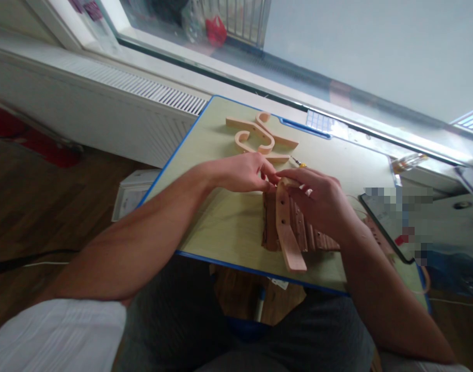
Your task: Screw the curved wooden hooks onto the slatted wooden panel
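Note:
A stack of slotted wooden pieces stands on edge in the middle of the small desk. One paler wooden strip with holes lies against its left face and sticks out over the desk's near edge. My right hand is wrapped over the top of the stack and this strip. My left hand reaches in from the left, fingertips pinched at the strip's upper end; what they pinch is too small to make out.
Curved and straight wooden parts lie at the desk's far side, with a small yellow-tipped tool beside them. A tablet rests at the right. A radiator and window sill run behind; a white box sits on the floor left.

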A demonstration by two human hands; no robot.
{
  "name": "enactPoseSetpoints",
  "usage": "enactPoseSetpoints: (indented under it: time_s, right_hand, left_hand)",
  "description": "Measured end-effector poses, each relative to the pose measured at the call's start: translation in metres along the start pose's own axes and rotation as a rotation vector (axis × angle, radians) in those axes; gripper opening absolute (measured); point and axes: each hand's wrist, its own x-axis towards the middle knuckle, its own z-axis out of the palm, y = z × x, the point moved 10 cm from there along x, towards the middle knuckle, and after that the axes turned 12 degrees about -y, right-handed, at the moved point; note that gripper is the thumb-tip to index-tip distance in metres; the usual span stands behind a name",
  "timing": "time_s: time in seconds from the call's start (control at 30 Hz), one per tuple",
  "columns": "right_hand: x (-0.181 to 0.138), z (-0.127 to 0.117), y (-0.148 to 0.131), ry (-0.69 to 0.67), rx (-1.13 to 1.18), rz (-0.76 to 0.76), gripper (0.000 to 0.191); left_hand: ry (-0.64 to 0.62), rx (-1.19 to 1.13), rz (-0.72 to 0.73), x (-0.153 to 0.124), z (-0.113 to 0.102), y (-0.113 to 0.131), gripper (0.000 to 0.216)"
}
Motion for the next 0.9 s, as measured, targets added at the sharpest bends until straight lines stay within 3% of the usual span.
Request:
enactPoseSetpoints:
  time_s: [0.2, 0.9]
  right_hand:
    - [0.0004, -0.0032, 0.0037, 0.002, -0.074, 0.067, 0.023]
    - [-0.0055, -0.0023, 0.0050, 0.023, -0.013, 0.038, 0.022]
  left_hand:
    - [-0.008, 0.035, 0.029, 0.0034, 0.0027, -0.0007, 0.026]
    - [0.062, 0.041, 0.003, 0.0006, -0.0021, 0.0060, 0.020]
